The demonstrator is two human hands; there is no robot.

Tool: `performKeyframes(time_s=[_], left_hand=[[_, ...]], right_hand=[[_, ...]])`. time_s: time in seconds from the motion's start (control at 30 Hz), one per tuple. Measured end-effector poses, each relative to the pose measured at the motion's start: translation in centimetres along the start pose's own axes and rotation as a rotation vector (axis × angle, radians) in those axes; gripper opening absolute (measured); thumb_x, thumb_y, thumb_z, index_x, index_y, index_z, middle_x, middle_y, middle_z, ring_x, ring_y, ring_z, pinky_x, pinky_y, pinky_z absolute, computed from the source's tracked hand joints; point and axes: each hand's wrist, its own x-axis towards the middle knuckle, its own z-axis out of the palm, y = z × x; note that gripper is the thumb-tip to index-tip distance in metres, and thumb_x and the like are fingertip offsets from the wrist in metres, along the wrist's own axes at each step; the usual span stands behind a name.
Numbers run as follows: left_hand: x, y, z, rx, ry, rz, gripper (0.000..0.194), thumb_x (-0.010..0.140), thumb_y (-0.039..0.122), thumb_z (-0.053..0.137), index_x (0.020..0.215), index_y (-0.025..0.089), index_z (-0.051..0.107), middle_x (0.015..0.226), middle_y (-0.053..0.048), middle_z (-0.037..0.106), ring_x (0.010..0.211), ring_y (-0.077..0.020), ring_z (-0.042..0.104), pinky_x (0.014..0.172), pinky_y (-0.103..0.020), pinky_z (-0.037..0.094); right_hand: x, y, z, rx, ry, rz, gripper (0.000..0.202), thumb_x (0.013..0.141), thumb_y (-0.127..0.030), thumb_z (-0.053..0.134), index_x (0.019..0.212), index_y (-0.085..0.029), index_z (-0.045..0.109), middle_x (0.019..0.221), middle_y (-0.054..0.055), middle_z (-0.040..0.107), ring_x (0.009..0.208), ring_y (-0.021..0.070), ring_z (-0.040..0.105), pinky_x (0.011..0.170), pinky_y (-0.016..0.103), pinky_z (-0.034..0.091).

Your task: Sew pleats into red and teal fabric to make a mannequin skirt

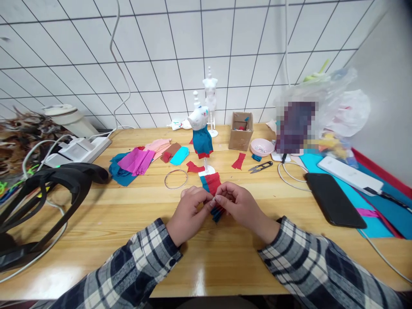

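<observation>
My left hand [192, 211] and my right hand [242, 208] meet above the middle of the table, both closed in a pinch. Between them is a piece of red and teal crepe paper [213, 182], its lower end gathered into folds. A tiny pale thing shows at the touching fingertips, too small to name. Just beyond stands a miniature dress form [198, 118] wearing a white top and a teal skirt [202, 140] with a red hem. Red scraps [195, 167] lie by its base, and a thin metal ring [175, 179] rests to the left.
Thread snips [261, 167], a pink bowl of beads [262, 148] and a cardboard box [240, 131] stand back right. A second, bare dress form [210, 92] is behind. Folded coloured paper [133, 163] and a black headset frame [64, 193] lie left; a black phone [334, 199] lies right.
</observation>
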Motion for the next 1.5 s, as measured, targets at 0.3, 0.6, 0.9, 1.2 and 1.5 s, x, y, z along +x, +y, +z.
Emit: performKeyframes(time_s=[0.3, 0.6, 0.9, 1.2, 1.5], left_hand=[[-0.2, -0.2, -0.5, -0.146, 0.021, 0.129, 0.015, 0.089, 0.027, 0.062, 0.08, 0.02, 0.072, 0.075, -0.001, 0.071, 0.075, -0.0158, 0.056, 0.075, -0.031, 0.041], [-0.2, -1.0, -0.1, -0.335, 0.007, -0.026, 0.024, 0.094, 0.028, 0.052, 0.093, 0.019, 0.074, 0.082, -0.005, 0.069, 0.083, -0.0182, 0.059, 0.078, -0.031, 0.046], [-0.1, -1.0, 0.2, -0.163, 0.009, 0.054, 0.021, 0.093, 0.028, 0.054, 0.091, 0.019, 0.074, 0.08, -0.004, 0.071, 0.077, -0.0164, 0.058, 0.075, -0.031, 0.044], [-0.2, -0.9, 0.5, 0.051, -0.006, 0.165, 0.024, 0.095, 0.025, 0.049, 0.094, 0.019, 0.072, 0.078, -0.004, 0.07, 0.074, -0.0164, 0.057, 0.073, -0.033, 0.041], [-0.1, -0.7, 0.0, 0.046, 0.033, 0.118, 0.021, 0.093, 0.031, 0.055, 0.083, 0.02, 0.07, 0.076, -0.002, 0.07, 0.073, -0.0161, 0.058, 0.073, -0.033, 0.04]], right_hand=[[0.3, 0.4, -0.9, -0.079, 0.122, 0.002, 0.029, 0.082, -0.031, 0.063, 0.106, -0.022, 0.051, 0.072, -0.005, 0.058, 0.049, 0.0088, 0.049, 0.046, 0.022, 0.04], [-0.7, -0.1, -1.1, -0.733, 0.126, -0.561, 0.016, 0.091, -0.019, 0.057, 0.102, -0.023, 0.067, 0.093, 0.003, 0.069, 0.086, 0.016, 0.063, 0.074, 0.027, 0.048], [-0.9, -0.2, -1.3, -0.917, 0.11, -0.559, 0.015, 0.093, -0.025, 0.055, 0.096, -0.022, 0.069, 0.087, 0.002, 0.07, 0.078, 0.0148, 0.064, 0.068, 0.026, 0.045], [-0.2, -0.1, -0.9, -0.664, 0.128, -0.342, 0.005, 0.08, -0.019, 0.063, 0.078, -0.021, 0.067, 0.073, -0.001, 0.066, 0.064, 0.012, 0.057, 0.059, 0.024, 0.041], [0.0, -0.1, -0.3, -0.206, 0.037, -0.017, 0.012, 0.082, -0.028, 0.062, 0.077, -0.02, 0.069, 0.071, 0.0, 0.07, 0.059, 0.0128, 0.058, 0.055, 0.025, 0.046]])
